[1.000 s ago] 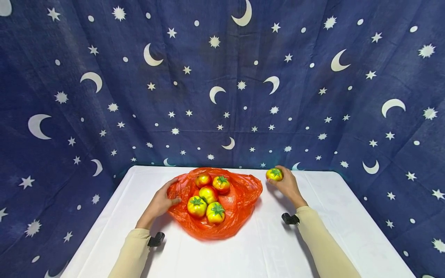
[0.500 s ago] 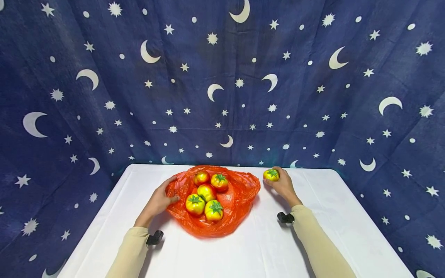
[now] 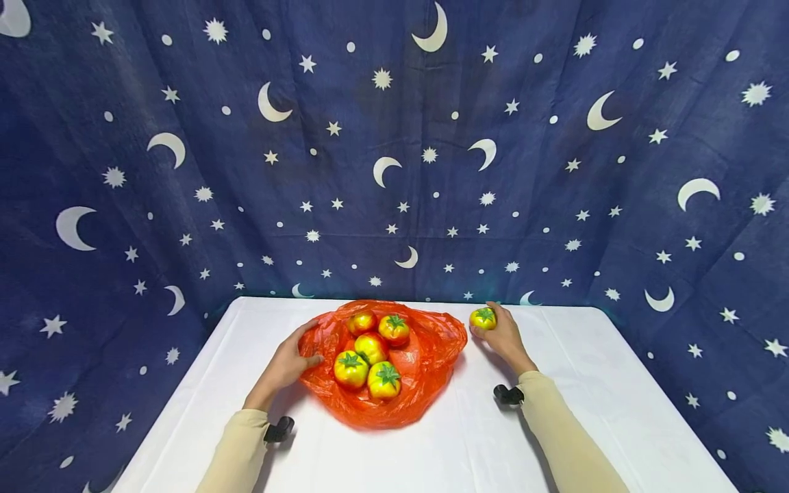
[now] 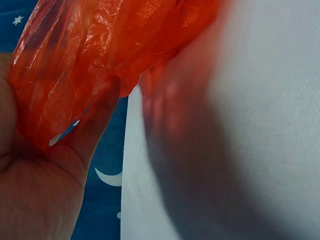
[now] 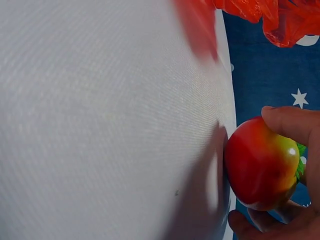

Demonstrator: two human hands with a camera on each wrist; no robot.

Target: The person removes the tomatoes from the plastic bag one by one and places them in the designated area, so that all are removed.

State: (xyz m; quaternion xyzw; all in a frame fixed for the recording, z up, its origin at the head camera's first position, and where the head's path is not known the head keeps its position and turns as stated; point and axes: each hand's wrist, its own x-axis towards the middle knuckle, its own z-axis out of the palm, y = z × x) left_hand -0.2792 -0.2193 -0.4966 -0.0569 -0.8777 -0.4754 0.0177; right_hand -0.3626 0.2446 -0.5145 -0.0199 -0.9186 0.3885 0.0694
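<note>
An open red plastic bag (image 3: 425, 363) lies spread on the table, with several red-and-yellow tomatoes (image 3: 371, 348) with green leafy tops inside. My left hand (image 3: 286, 359) holds its left side, the film running between thumb and fingers. In the left wrist view, the thumb (image 4: 100, 115) lies against the film; the fingertips are hidden. To the right of the bag, my right hand (image 3: 505, 335) grips a single tomato (image 3: 483, 318) near the table's back edge. The right wrist view shows thumb and fingers around that tomato (image 5: 260, 162); whether it touches the table I cannot tell.
A white cloth covers the table (image 3: 394, 459). Right behind its back edge hangs a dark blue curtain (image 3: 345, 178) with moons and stars. A black wrist mount (image 3: 508, 395) sits at the right wrist, another black mount (image 3: 280, 429) at the left.
My right hand has shifted slightly left and lower with the tomato, nearer the bag. The left hand and the bag stay in place; the head view has moved a little.
</note>
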